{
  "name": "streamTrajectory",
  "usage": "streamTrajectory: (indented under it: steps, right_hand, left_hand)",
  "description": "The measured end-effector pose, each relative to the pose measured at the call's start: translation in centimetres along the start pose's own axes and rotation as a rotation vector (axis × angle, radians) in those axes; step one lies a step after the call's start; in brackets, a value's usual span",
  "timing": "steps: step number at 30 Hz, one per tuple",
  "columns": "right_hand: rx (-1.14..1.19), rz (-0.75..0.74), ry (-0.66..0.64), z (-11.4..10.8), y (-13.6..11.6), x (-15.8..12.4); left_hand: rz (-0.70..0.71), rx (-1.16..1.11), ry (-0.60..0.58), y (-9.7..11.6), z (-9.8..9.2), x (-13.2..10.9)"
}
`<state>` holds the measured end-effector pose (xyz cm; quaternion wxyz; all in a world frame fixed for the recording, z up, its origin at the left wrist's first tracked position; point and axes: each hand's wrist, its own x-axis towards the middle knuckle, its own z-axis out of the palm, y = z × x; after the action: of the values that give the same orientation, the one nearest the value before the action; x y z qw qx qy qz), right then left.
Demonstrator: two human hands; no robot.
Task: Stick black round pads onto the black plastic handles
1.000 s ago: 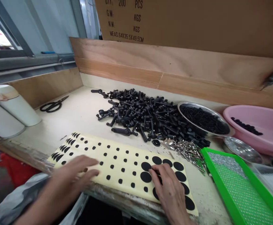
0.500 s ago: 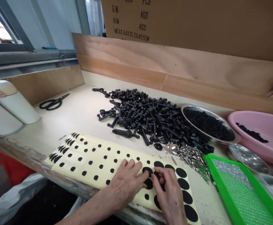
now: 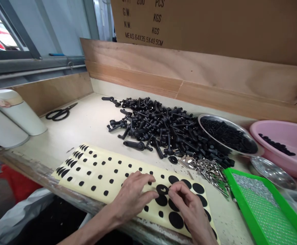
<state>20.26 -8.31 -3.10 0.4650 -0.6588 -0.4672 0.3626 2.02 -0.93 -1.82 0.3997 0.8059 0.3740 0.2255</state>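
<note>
A cream sticker sheet point(image 3: 105, 170) dotted with small and large black round stickers lies at the bench's near edge. My left hand point(image 3: 133, 195) rests flat on the sheet, fingers stretched toward a large black disc point(image 3: 162, 189) whose edge is lifted. My right hand point(image 3: 191, 207) pinches at that disc with thumb and forefinger. Other large discs point(image 3: 175, 219) lie beside and below my fingers.
A heap of black plastic handles point(image 3: 158, 127) fills the bench's middle. A steel bowl of black parts point(image 3: 227, 134), a pink basin point(image 3: 283, 146), a green tray point(image 3: 263, 204) and silvery metal clips point(image 3: 207, 166) lie right. Scissors point(image 3: 60, 112) and a white cylinder point(image 3: 15, 112) are left.
My left hand slid right across the sheet from its left part to the large discs. My right hand's fingers closed on one disc and its edge came up.
</note>
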Motion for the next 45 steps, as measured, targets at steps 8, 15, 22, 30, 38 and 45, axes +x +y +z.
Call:
streamTrajectory:
  steps: [8, 15, 22, 30, 38, 45]
  right_hand:
    - [0.163, 0.048, 0.223, 2.7, -1.4, 0.4]
    - [0.127, 0.041, 0.115, 2.9, -0.7, 1.5]
    - [-0.127, -0.460, 0.378, 4.2, -1.3, 0.7]
    - [-0.114, -0.417, 0.467, 3.7, -0.3, 1.4]
    - [0.105, -0.239, 0.085, 5.0, -1.3, 2.1]
    - [0.682, 0.008, 0.134, 6.2, -2.6, 2.7]
  left_hand:
    - [-0.330, -0.540, 0.126, 1.2, -1.4, 1.5]
    - [-0.414, -0.679, 0.101, 1.2, -1.4, 1.4]
    - [-0.119, 0.189, 0.296, -0.7, -2.7, 4.2]
    - [-0.041, 0.539, 0.177, -4.3, -6.2, 8.4]
    - [-0.008, -0.068, -0.115, 1.0, -7.3, 2.7]
    - [-0.199, -1.088, 0.040, 0.6, -4.6, 1.7]
